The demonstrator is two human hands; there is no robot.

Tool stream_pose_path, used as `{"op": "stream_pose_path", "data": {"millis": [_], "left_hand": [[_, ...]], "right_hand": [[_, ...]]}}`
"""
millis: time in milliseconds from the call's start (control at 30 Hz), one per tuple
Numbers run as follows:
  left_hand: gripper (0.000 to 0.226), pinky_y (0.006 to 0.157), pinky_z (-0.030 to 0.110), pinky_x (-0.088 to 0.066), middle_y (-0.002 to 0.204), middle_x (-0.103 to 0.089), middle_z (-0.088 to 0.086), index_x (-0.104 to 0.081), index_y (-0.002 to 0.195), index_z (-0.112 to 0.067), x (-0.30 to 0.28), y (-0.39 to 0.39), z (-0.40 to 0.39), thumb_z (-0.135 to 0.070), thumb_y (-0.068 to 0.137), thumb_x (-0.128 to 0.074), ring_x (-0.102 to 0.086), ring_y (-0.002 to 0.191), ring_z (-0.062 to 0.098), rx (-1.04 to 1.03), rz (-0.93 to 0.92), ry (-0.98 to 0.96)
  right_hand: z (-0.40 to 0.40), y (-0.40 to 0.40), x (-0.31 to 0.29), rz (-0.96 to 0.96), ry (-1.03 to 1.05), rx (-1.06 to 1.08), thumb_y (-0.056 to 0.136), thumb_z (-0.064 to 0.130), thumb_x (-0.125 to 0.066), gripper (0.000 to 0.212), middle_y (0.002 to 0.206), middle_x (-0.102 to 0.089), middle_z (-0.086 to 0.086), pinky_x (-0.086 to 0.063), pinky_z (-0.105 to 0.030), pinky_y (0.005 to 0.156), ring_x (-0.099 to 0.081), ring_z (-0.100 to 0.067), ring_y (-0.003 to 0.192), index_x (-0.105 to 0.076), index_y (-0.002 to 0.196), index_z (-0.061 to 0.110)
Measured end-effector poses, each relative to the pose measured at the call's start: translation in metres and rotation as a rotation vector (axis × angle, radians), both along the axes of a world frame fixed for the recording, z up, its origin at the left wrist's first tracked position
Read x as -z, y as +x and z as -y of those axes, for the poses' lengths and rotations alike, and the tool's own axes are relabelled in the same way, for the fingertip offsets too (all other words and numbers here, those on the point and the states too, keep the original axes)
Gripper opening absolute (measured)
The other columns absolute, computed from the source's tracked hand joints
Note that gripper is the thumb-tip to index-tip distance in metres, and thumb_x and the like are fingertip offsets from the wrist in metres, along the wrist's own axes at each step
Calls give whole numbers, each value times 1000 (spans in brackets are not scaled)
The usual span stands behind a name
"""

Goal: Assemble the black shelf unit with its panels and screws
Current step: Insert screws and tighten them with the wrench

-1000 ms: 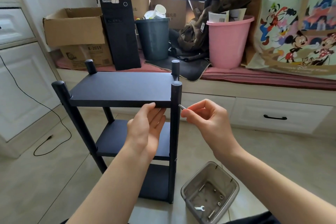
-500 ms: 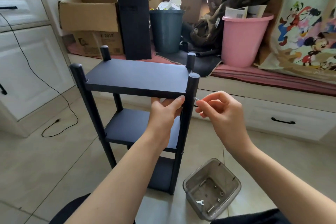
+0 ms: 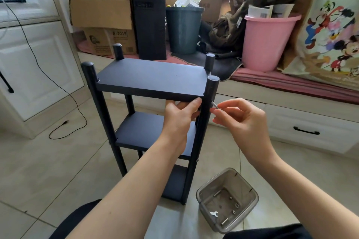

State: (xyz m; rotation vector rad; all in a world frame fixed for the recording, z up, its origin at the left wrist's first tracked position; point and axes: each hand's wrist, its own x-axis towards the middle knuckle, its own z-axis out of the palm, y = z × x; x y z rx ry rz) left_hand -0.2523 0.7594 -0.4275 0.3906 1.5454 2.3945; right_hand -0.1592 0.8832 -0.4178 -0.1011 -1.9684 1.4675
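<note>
While hands work, clear bin (image 3: 227, 200) beside shelf (image 3: 153, 77)

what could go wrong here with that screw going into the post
The screw is only pinched at its end by the right hand, so it could slip and drop to the floor, likely missing the clear container. It meets the front right post at a slant, so it may cross-thread. The left hand alone steadies the top panel; letting go might shift the hole.
</note>
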Motion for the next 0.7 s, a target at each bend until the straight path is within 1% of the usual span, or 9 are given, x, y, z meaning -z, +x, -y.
{"op": "stream_pose_path", "data": {"millis": [133, 333, 500, 633, 700], "left_hand": [[30, 88, 30, -60, 105, -77, 2, -55, 121, -15, 0, -1, -1, -14, 94, -68, -73, 102, 20, -11, 4, -2], [30, 86, 30, -60, 104, -76, 1, -55, 121, -15, 1, -1, -3, -16, 94, -67, -73, 103, 20, -27, 3, -12], [33, 84, 29, -61, 102, -77, 0, -54, 124, -13, 0, 0, -2, -15, 95, -67, -73, 102, 20, -21, 15, -1], [31, 72, 21, -59, 91, -77, -10, -52, 123, -15, -1, 0, -2, -15, 95, -66, -74, 96, 13, -13, 8, 9], [30, 68, 18, -57, 89, -77, -11, -52, 123, -15, -2, 1, -2, -14, 96, -66, -74, 94, 12, -12, 8, 14]], "right_hand": [[-3, 0, 0, -13, -41, 0, 84, 8, -76, 10, 85, -76, -7, -61, -38, 78, -75, -22, 85, -69, 91, 6], [0, -4, 0, -21, -38, 7, 83, 6, -76, 10, 84, -77, -5, -61, -31, 75, -75, -19, 81, -69, 90, 5], [0, -7, -2, -20, -39, 10, 84, 5, -76, 9, 83, -77, -6, -61, -33, 74, -75, -20, 81, -69, 90, 4], [0, -9, -2, -17, -34, 5, 86, 5, -74, 7, 83, -76, -5, -61, -35, 74, -75, -21, 81, -69, 90, 4], [0, -11, -2, -8, -36, 0, 88, 4, -72, 5, 83, -76, -4, -61, -35, 75, -75, -21, 81, -68, 91, 4]]}}
